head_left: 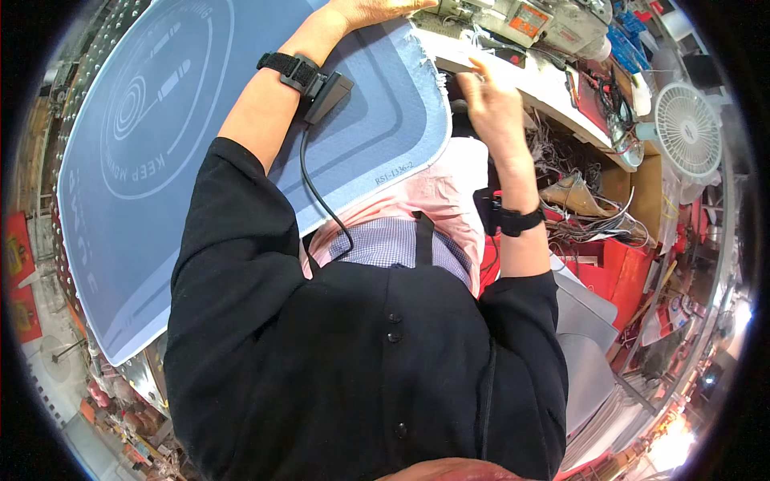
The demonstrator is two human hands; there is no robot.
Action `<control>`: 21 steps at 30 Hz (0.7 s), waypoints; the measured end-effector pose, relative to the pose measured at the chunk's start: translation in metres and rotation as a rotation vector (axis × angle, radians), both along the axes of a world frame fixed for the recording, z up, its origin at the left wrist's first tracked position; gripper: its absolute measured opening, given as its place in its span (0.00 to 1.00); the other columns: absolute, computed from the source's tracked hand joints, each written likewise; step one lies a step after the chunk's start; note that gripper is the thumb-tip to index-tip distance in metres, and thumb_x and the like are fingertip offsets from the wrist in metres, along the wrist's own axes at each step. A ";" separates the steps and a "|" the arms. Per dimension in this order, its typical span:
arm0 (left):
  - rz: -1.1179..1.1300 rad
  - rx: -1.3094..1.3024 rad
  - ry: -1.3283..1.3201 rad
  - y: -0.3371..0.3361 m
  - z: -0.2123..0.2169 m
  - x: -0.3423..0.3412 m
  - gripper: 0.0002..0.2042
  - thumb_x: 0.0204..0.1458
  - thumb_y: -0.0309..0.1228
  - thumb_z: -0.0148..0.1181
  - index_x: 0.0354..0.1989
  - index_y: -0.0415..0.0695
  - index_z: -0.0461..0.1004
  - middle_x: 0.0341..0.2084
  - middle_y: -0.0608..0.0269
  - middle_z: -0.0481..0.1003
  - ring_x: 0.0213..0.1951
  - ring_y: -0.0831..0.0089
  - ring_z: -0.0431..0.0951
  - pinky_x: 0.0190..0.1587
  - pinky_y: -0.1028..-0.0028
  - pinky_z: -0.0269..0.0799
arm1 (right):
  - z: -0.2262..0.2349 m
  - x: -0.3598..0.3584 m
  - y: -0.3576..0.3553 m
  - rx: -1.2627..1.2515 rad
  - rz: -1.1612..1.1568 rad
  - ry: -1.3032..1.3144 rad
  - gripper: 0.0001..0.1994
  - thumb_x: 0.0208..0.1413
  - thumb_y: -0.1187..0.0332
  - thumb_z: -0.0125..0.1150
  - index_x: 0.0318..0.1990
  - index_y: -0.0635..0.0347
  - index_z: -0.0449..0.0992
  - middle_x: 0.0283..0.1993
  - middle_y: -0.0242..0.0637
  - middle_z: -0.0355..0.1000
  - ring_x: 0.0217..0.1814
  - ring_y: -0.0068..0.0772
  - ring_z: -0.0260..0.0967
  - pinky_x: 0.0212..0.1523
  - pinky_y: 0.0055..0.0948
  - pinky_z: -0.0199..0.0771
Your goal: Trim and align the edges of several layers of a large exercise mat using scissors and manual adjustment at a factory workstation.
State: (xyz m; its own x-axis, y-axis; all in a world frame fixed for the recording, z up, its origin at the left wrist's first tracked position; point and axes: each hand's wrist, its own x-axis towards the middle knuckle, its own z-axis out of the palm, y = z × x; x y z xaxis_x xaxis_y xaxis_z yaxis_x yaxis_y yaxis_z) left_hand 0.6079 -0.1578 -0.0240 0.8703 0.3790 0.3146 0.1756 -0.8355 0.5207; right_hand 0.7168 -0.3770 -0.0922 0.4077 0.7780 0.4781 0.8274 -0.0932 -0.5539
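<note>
A large blue-grey mat (265, 152) with pale printed lines and lettering lies across my lap and the table to my left. Its rounded right edge is frayed, with loose white threads. My left hand (373, 11) is stretched out over the mat's far edge, fingers extended and partly cut off by the top of the view. Just right of the frayed edge, my right hand (495, 104) is raised with thumb and forefinger drawn together. A whitish bit shows near those fingertips, too blurred to name. Beyond both hands stands a sewing machine (553, 26).
The white work table (553, 92) edge runs to the right of my right hand. A white fan (688, 130) stands at the far right. Tangled threads and cables (593, 224) hang below the table, beside a red box (613, 268). A wrist cable trails over the mat.
</note>
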 end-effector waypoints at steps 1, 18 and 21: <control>-0.031 0.042 -0.059 0.004 -0.001 -0.007 0.16 0.49 0.42 0.56 0.19 0.42 0.73 0.13 0.58 0.70 0.16 0.71 0.66 0.22 0.70 0.63 | 0.005 -0.017 0.009 -0.015 0.070 0.090 0.21 0.48 0.56 0.61 0.45 0.60 0.70 0.38 0.48 0.71 0.37 0.45 0.71 0.37 0.36 0.71; 0.024 -0.030 0.007 -0.003 0.000 -0.010 0.15 0.49 0.44 0.57 0.21 0.44 0.75 0.14 0.60 0.72 0.17 0.73 0.68 0.24 0.72 0.64 | -0.014 -0.001 -0.008 -0.035 0.162 0.964 0.10 0.49 0.65 0.63 0.31 0.63 0.74 0.21 0.31 0.70 0.17 0.13 0.60 0.18 0.14 0.58; 0.015 0.025 -0.011 -0.002 0.000 -0.011 0.15 0.49 0.44 0.58 0.21 0.45 0.76 0.14 0.61 0.72 0.17 0.75 0.68 0.24 0.72 0.64 | -0.009 -0.026 -0.034 -0.192 0.284 1.042 0.09 0.52 0.65 0.60 0.29 0.63 0.74 0.20 0.31 0.70 0.17 0.13 0.60 0.18 0.14 0.59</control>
State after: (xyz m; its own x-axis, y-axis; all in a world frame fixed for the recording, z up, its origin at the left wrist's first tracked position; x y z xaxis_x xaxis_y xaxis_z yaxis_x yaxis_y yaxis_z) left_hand 0.5964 -0.1595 -0.0244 0.8607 0.3843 0.3339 0.1828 -0.8455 0.5017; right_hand 0.6909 -0.4111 -0.1014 0.3360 0.9320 -0.1361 -0.0333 -0.1326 -0.9906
